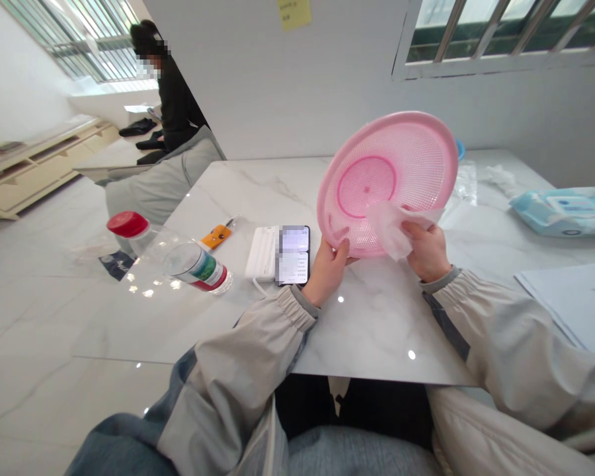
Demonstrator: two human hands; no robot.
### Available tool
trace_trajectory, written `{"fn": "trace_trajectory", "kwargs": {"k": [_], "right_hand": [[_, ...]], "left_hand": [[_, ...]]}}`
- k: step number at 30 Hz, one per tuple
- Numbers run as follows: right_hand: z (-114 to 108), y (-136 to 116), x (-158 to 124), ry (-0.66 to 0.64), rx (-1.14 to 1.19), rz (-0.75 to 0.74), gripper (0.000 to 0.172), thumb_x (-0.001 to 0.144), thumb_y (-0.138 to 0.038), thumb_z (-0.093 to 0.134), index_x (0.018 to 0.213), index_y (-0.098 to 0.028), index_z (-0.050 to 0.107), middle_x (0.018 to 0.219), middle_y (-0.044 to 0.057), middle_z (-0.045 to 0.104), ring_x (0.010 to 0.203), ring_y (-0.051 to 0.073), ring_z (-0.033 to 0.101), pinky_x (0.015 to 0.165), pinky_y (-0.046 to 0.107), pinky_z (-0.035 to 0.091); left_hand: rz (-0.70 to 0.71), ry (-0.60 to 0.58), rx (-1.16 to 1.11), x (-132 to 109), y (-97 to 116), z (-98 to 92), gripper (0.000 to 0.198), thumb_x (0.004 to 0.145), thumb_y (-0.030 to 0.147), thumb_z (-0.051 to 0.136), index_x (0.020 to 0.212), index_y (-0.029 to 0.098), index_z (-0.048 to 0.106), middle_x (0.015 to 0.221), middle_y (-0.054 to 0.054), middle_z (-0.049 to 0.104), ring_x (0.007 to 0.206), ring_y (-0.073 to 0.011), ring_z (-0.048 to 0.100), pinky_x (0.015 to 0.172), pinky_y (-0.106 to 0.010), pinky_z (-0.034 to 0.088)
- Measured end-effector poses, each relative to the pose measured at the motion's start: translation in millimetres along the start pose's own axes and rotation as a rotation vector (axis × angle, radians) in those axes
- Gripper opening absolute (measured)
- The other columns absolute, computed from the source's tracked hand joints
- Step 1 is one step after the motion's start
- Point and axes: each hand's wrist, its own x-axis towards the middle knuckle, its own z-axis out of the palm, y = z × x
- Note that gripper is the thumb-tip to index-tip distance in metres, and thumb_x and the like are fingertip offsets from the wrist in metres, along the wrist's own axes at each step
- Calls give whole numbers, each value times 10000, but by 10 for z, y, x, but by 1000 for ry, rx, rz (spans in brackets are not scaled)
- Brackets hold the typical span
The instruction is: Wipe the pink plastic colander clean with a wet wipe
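Holding a pink basket (367, 190) by its lower rim in the left grip (330, 268), tilted above the worktop (377, 317), and pinching a white wipe (393, 231) in the right grip (428, 251) before its inner side; cannot tell whether touching. Flanked by a lit phone (300, 264), power bank (260, 254) and bottle (205, 272) on the left, a wipes pack (565, 213) on the right.

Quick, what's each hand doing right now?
Left hand: closed on the rim of the pink basket, holding it tilted.
Right hand: closed on a white wipe, held against the basket's inside.
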Motion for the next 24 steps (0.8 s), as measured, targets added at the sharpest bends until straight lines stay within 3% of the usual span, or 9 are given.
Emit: {"fn": "trace_trajectory", "kwargs": {"k": [5, 10, 13, 18, 20, 24], "right_hand": [[-12, 10, -9, -22, 29, 85, 280, 697, -360, 936, 926, -269, 801, 1015, 40, 849, 1120, 320, 825, 960, 446, 715], [46, -21, -138, -149, 29, 192, 360, 713, -360, 945, 1037, -252, 832, 1192, 48, 855, 1244, 322, 786, 1100, 436, 668], [111, -78, -277, -249, 9, 323, 372, 749, -371, 947, 1082, -251, 833, 1216, 41, 858, 1268, 328, 777, 1103, 447, 670], [160, -131, -430, -428, -23, 401, 437, 811, -397, 934, 1213, -268, 821, 1239, 25, 853, 1224, 311, 788, 1059, 452, 683], [154, -122, -432, -426, -25, 394, 419, 801, -377, 929, 1191, -260, 829, 1200, 22, 855, 1181, 300, 791, 1023, 430, 687], [140, -79, -365, -289, 14, 365, 301, 745, -316, 896, 1026, -228, 835, 1040, 18, 846, 1039, 278, 794, 932, 389, 694]], "left_hand": [[38, -34, 53, 1, -12, -15, 571, 1075, 438, 696, 1589, 263, 519, 1736, -141, 511, 1451, -324, 665, 1183, -606, 627], [50, -18, -5, -4, 8, 9, 636, 1077, 399, 700, 1656, 330, 445, 1728, -107, 528, 1481, -304, 633, 1130, -517, 674], [26, -17, -68, -11, 20, 28, 620, 1082, 380, 694, 1651, 318, 457, 1701, -106, 557, 1418, -288, 683, 1131, -511, 670], [-28, -46, -184, -3, 38, 44, 609, 1062, 365, 731, 1619, 346, 486, 1602, -65, 657, 1327, -239, 747, 1184, -519, 628], [-51, -56, -193, 12, 42, 38, 577, 1044, 382, 757, 1572, 315, 532, 1540, -74, 702, 1312, -242, 757, 1192, -529, 617], [-118, -67, -108, 32, 35, 15, 483, 1039, 471, 760, 1415, 198, 629, 1367, -132, 781, 1155, -255, 819, 1138, -525, 637]]}}
